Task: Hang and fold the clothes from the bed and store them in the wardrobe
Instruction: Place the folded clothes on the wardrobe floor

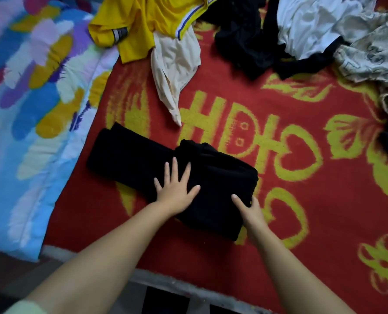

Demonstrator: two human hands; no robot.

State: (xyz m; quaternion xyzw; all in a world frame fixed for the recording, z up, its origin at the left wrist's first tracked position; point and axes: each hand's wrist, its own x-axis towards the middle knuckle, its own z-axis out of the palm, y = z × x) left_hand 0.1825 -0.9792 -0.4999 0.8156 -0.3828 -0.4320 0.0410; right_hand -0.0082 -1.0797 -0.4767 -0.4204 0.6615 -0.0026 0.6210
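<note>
A black garment (pixel 129 157), folded into a long strip, lies on the red and yellow blanket (pixel 301 200) near the bed's front edge. My left hand (pixel 177 189) presses flat on its middle with fingers spread. My right hand (pixel 249 209) grips the garment's right folded end, thumb on top and fingers tucked under the edge. Unfolded clothes lie at the back: a yellow shirt (pixel 147 21), a cream garment (pixel 174 64), a black heap (pixel 245 35), a white garment (pixel 313 23) and a beige patterned one (pixel 374 48).
A quilt (pixel 30 109) with coloured feather print covers the bed's left side. The bed's front edge (pixel 177 282) runs along the bottom, with dark floor below it. The wardrobe is out of view.
</note>
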